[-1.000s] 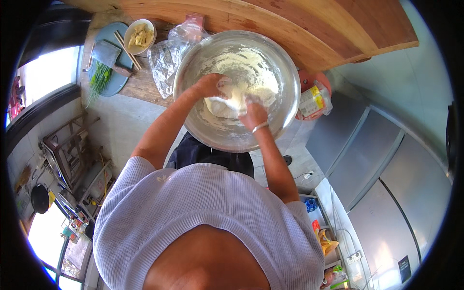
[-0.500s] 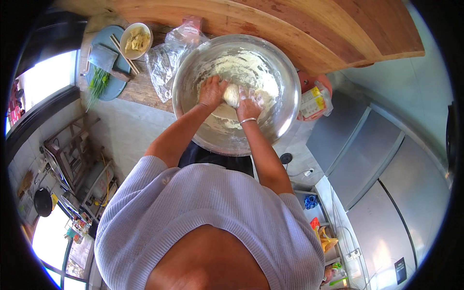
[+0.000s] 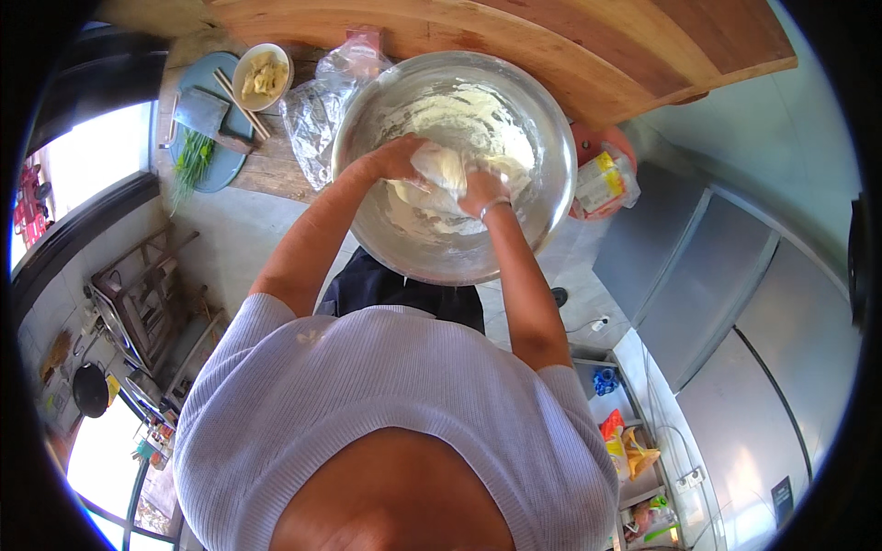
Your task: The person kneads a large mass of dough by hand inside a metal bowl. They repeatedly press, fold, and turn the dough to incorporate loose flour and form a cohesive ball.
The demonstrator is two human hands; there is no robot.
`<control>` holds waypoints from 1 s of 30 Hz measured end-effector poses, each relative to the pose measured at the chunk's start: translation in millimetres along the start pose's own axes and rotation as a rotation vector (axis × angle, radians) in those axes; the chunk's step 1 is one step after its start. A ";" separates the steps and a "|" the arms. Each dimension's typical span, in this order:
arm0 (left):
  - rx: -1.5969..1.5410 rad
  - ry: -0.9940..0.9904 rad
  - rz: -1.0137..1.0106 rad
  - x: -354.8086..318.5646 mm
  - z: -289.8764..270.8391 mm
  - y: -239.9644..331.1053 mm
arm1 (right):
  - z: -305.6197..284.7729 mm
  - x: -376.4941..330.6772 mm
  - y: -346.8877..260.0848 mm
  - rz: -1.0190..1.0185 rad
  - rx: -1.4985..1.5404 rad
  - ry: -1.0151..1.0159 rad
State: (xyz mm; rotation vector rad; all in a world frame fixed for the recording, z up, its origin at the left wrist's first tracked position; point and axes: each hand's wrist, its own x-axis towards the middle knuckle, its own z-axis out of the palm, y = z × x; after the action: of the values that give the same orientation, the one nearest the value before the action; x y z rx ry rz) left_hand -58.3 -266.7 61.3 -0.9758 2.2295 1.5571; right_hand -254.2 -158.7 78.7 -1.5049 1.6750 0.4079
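Note:
A large steel bowl (image 3: 551, 170) stands in front of me, its inner wall streaked with white flour (image 3: 459, 108). Inside it, a pale lump of dough (image 3: 439, 169) is stretched between my two hands. My left hand (image 3: 401, 158) grips its left end with the fingers curled around it. At the right end, my right hand (image 3: 482, 190), with a bracelet at the wrist, is closed on the dough. Some fingers of both hands are hidden by the dough and by the backs of the hands.
Left of the bowl lie crumpled clear plastic (image 3: 317, 115) and a white bowl of yellowish food (image 3: 263, 77). Farther left, a blue board (image 3: 220, 174) carries a cleaver (image 3: 200, 112), chopsticks (image 3: 241, 103) and green herbs (image 3: 192, 158). A package (image 3: 602, 184) sits on a red stool (image 3: 588, 142) at right.
The dough has been lifted and drawn out longer between my hands. My left hand has turned and now wraps its end. The view has shifted slightly.

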 end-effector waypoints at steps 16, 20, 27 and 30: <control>0.573 0.566 -0.156 -8.2 66.5 21.5 | 39.9 -5.0 -18.6 0.136 -0.013 0.255; 0.545 0.638 -0.107 12.9 48.1 8.4 | 42.2 33.4 -3.4 0.179 -0.035 0.298; 0.360 0.401 -0.215 23.8 29.1 7.8 | 9.5 32.7 -0.1 0.124 0.058 0.205; 0.205 0.102 0.003 0.3 2.5 5.3 | -4.9 -1.3 -0.6 0.008 0.150 0.125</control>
State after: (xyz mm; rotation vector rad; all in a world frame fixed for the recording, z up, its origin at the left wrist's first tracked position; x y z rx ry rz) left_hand -62.4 -263.5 64.0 -1.0111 2.4033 1.2741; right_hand -255.5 -161.4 82.8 -1.4382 1.7673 0.1908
